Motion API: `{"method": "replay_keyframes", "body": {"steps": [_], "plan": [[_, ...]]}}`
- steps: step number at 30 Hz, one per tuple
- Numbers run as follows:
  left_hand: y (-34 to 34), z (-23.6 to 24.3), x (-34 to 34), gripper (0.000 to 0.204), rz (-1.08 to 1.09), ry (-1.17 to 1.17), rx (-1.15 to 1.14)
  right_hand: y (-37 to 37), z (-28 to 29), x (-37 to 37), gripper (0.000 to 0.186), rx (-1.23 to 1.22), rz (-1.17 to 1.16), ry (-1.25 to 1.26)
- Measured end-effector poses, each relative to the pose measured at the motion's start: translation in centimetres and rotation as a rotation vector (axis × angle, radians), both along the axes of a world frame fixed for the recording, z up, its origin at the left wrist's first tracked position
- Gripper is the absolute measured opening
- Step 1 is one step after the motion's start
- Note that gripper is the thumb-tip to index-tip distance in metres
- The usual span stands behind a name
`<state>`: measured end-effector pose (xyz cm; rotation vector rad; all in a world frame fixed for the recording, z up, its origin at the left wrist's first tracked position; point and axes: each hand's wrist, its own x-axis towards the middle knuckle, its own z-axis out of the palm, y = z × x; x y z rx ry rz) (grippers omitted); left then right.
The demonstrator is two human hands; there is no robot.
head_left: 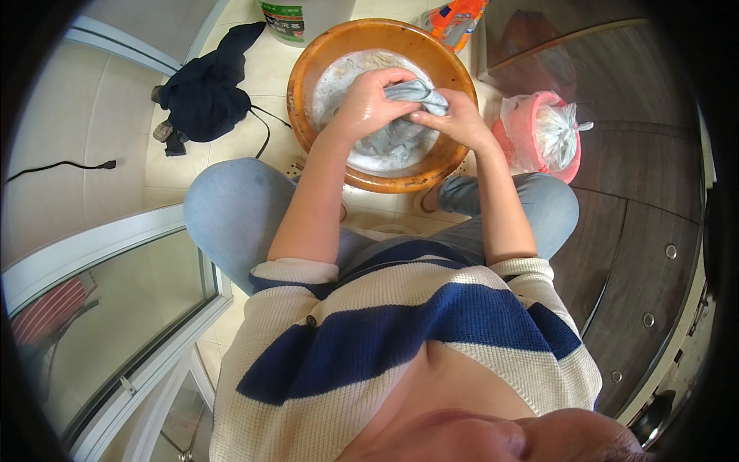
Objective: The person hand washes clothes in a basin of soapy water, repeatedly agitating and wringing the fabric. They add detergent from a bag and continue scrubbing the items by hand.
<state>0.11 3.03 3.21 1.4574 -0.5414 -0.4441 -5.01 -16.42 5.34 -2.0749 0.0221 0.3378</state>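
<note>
A wet, light grey-blue cloth is stretched between my two hands over a round brown basin. My left hand grips the cloth's left part, its fingers curled over the top. My right hand pinches the right end, thumb toward the left. Below them, soapy water with white foam fills the basin, and more greyish fabric lies in it. Whether the held cloth joins that fabric cannot be made out.
Dark clothes lie on the floor at the left. A pale bucket and an orange packet stand behind the basin. At the right is a pink bin with a plastic liner, beside dark cabinets. A black plug cord is far left.
</note>
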Motion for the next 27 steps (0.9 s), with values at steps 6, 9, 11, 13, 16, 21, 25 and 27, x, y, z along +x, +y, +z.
{"method": "replay_keyframes", "body": {"steps": [6,9,11,13,16,21,25,27], "plan": [[0.0,-4.9,-0.4,0.046,0.012,-0.219,0.586,-2.8,0.5,-0.6,0.033,0.408,-0.235,-0.023],[0.3,-7.9,-0.1,0.039,0.193,-0.297,0.637,-3.1,1.2,-0.9,0.027,0.422,-0.301,-0.114],[0.5,-8.6,0.8,0.036,0.260,-0.252,0.694,-4.1,1.0,-1.3,0.027,0.437,-0.379,-0.177],[0.8,-7.8,1.5,0.031,0.286,-0.023,0.529,-4.5,1.8,-1.4,0.027,0.359,-0.431,-0.240],[1.5,-4.7,2.2,0.024,0.301,0.093,0.314,-4.0,4.4,-1.5,0.033,0.143,-0.513,-0.382],[2.0,1.2,1.6,0.013,0.389,-0.049,-0.238,-3.3,9.0,-1.3,0.034,-0.006,-0.595,-0.739],[1.9,6.9,0.9,0.030,0.435,-0.197,-0.313,-3.3,10.8,-1.4,0.024,0.124,-0.628,-0.971],[2.3,7.1,0.9,0.039,0.360,-0.134,-0.228,-4.0,8.4,-0.4,0.024,0.275,-0.600,-0.854]]}}
